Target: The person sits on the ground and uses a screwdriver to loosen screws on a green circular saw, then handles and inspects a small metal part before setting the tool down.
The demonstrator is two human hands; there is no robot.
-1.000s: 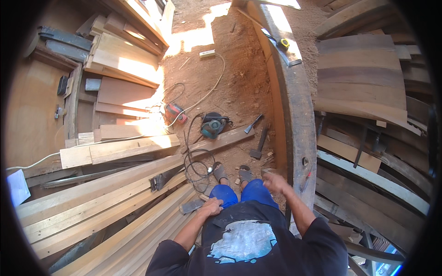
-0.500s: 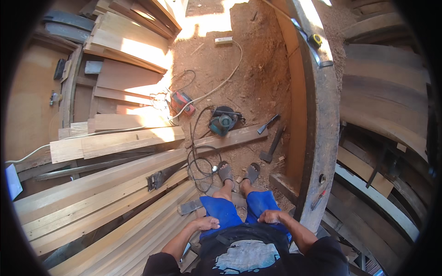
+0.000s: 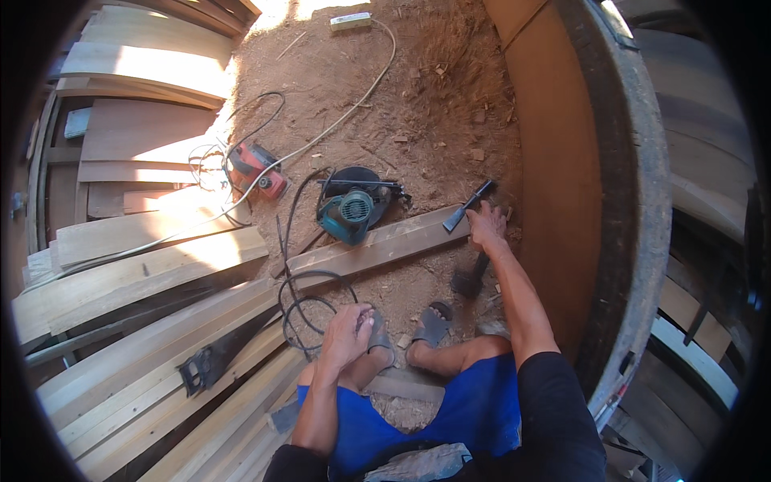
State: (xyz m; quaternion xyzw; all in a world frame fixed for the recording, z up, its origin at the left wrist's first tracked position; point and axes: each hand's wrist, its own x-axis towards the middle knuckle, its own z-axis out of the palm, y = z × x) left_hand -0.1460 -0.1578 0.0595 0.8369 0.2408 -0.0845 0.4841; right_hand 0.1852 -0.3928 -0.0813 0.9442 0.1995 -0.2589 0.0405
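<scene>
I am crouched low, with my right hand closed around the handle of a dark hammer beside my right foot. Motion smears the hammer's head, and the hand covers much of its handle. Just past those fingers a chisel lies across the end of a timber beam. My left hand hovers over my left knee and foot, its fingers curled in with nothing visible in them.
A green circular saw and a red power tool rest on the sawdust-covered ground, trailing cables. A white power strip lies farther off. Stacked planks and a handsaw are at left; a tall wooden panel stands at right.
I have bent down toward the ground. My right hand has gone from my lap forward to the hammer. My left hand has moved forward from my lap to above my left knee.
</scene>
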